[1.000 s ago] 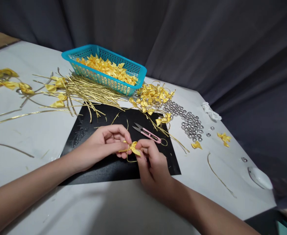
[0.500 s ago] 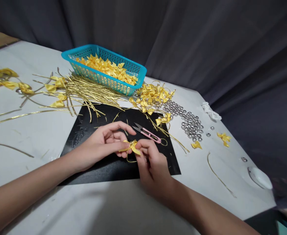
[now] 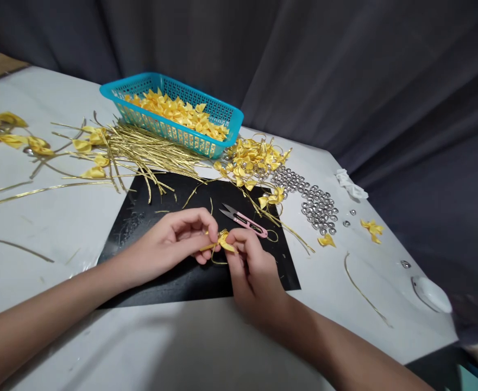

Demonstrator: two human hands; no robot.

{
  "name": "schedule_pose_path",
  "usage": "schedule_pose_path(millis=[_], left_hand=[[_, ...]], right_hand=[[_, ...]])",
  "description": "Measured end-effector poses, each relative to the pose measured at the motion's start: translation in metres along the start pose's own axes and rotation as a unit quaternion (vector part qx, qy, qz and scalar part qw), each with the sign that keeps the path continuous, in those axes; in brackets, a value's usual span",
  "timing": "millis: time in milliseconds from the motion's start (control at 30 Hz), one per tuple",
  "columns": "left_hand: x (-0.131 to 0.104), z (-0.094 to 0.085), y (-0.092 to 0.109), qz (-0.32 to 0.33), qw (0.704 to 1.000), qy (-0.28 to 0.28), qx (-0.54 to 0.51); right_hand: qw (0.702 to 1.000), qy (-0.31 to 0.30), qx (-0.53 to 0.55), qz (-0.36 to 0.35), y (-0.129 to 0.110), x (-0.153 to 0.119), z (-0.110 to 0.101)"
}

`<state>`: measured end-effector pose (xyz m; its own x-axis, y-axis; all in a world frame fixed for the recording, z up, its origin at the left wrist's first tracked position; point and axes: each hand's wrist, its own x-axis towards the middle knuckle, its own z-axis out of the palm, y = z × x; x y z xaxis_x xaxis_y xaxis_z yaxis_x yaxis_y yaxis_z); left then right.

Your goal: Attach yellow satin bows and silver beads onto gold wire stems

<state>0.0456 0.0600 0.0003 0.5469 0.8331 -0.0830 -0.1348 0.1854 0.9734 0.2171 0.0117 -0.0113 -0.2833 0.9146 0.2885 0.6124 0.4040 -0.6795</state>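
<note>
Between my fingertips is a small yellow ribbon bow point(image 3: 224, 240) with a thin gold cord point(image 3: 215, 258) looping below it. My left hand point(image 3: 190, 239) pinches the bow from the left, its index finger curled down near the thumb. My right hand point(image 3: 253, 263) grips the bow's other side between thumb and bent fingers. Both hands are over a black mat point(image 3: 157, 285). Pink-handled thread snips point(image 3: 245, 220) lie on the mat just beyond my right hand. Part of the bow is covered by my fingers.
A blue basket point(image 3: 169, 132) of yellow bows stands at the back, with gold cords point(image 3: 153, 149) in front of it. Finished-looking bows point(image 3: 257, 157) and silver heart-shaped pieces point(image 3: 319, 209) are piled right of it. A white rounded object point(image 3: 431, 293) sits at the right edge.
My left index finger, stretched out before, has bent down toward the bow. My right hand has stayed nearly in place. The view has shifted very slightly.
</note>
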Motion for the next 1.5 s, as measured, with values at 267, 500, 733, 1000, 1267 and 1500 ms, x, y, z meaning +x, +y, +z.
schedule_pose_path(millis=[267, 500, 733, 1000, 1267, 1500], left_hand=[[-0.0024, 0.006, 0.0031, 0.03, 0.994, 0.016, 0.107], [-0.0046, 0.0099, 0.0016, 0.07, 0.984, 0.043, 0.158], [-0.0031, 0.009, -0.0002, 0.074, 0.989, 0.046, 0.122], [-0.0014, 0.0089, 0.0026, 0.052, 0.987, 0.053, 0.145], [-0.002, 0.0081, 0.0017, 0.035, 0.991, 0.067, 0.109], [-0.0008, 0.0069, 0.0006, 0.018, 0.992, 0.07, 0.108]], right_hand=[[0.999, -0.023, 0.008, 0.028, 0.0006, 0.001, -0.0004], [0.999, -0.035, 0.014, 0.038, 0.0011, 0.001, 0.0005], [0.998, -0.034, 0.024, 0.041, 0.0021, -0.0002, 0.001], [0.999, -0.004, 0.021, 0.031, -0.0016, 0.0017, -0.0002], [1.0, -0.006, 0.015, 0.025, -0.0013, 0.0005, 0.0], [0.999, -0.007, 0.024, 0.02, -0.0007, -0.0003, 0.0008]])
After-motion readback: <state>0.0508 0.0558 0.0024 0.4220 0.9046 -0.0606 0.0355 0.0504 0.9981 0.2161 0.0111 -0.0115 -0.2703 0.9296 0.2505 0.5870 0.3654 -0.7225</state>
